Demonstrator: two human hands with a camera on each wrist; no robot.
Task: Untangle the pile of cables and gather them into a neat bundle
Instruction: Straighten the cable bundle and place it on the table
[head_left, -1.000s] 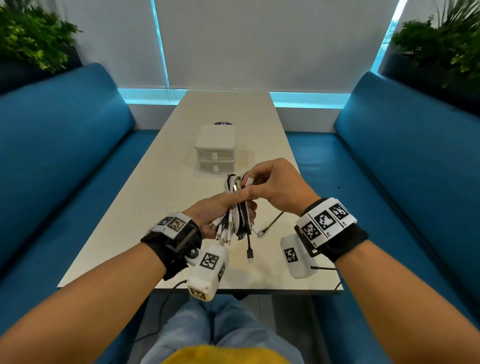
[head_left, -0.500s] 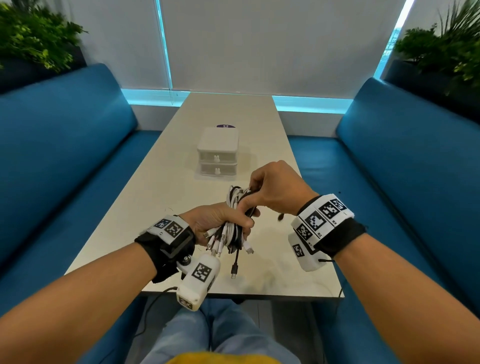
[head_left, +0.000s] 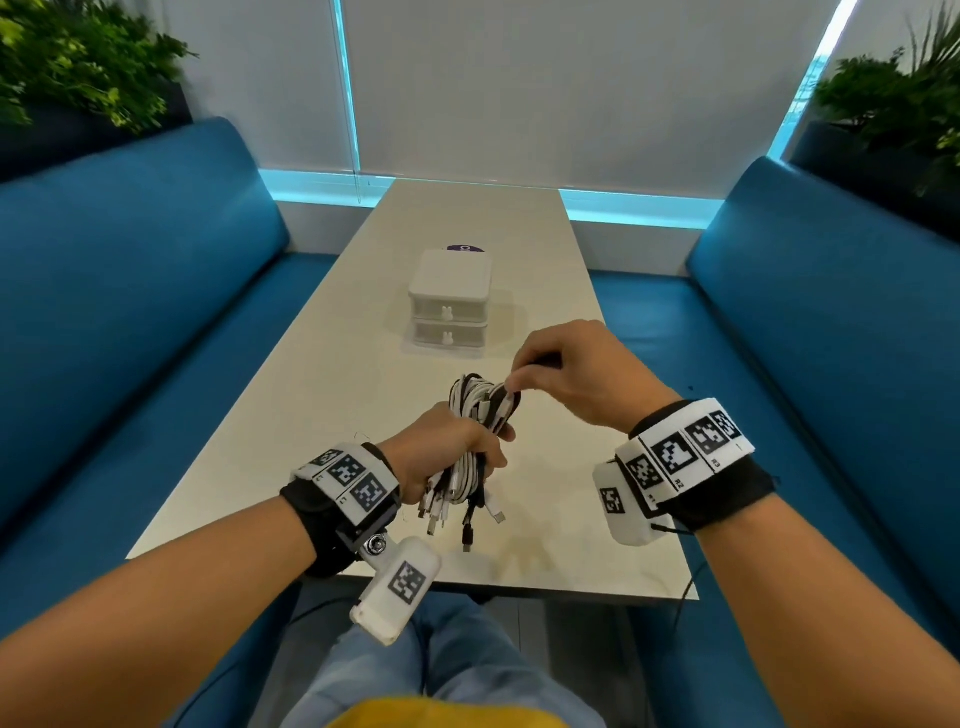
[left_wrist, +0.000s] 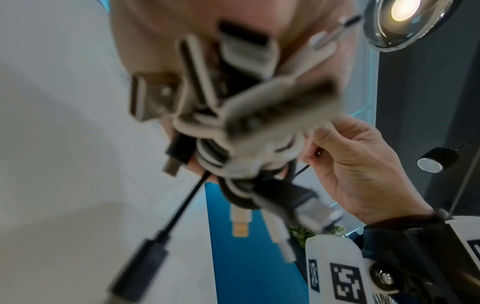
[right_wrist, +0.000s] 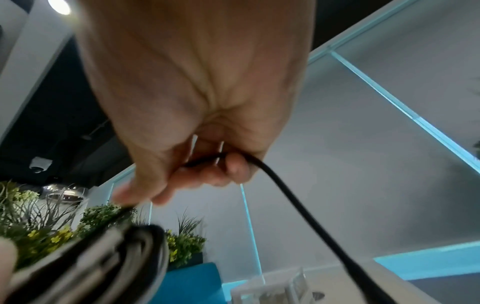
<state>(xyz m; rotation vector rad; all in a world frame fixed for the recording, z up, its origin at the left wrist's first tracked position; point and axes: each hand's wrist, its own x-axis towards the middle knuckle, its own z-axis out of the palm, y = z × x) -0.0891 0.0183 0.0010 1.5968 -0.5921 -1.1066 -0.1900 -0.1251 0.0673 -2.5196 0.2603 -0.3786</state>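
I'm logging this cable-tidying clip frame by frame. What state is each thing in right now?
cable bundle: folded into a bunch, held above the table, plugs hanging below.
black cable: loose strand, pinched at the bundle's top.
left hand: grips the bundle's middle.
right hand: fingers pinch the black cable.
drawer box: both drawers closed, resting on the table.
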